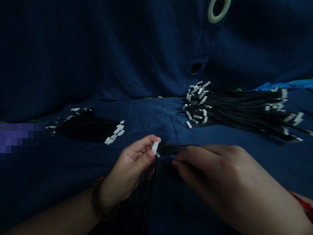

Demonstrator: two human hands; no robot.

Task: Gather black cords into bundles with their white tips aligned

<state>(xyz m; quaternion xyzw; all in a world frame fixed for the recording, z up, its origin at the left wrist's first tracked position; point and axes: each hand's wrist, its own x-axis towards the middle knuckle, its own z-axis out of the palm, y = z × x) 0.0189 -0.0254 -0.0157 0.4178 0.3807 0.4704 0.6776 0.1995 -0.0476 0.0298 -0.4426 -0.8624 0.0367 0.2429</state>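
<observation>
My left hand (137, 160) pinches a white connector (155, 148) between thumb and fingers, near the middle of the head view. Thin black wires (168, 149) run from that connector to the right, toward my right hand (212, 169). More black strands hang down below my left hand, partly hidden by it. My right hand is closed, thumb against fingers, at the strands; the back of the hand hides most of what lies in its grip.
A bundle of black wires with white ends (234, 106) lies at the back right. Another bundle (88, 127) rests on the left. Dark blue cloth (156, 114) covers the surface and hangs behind, with a pale ring (211, 13) at the top. Blue material (288, 85) shows at the right.
</observation>
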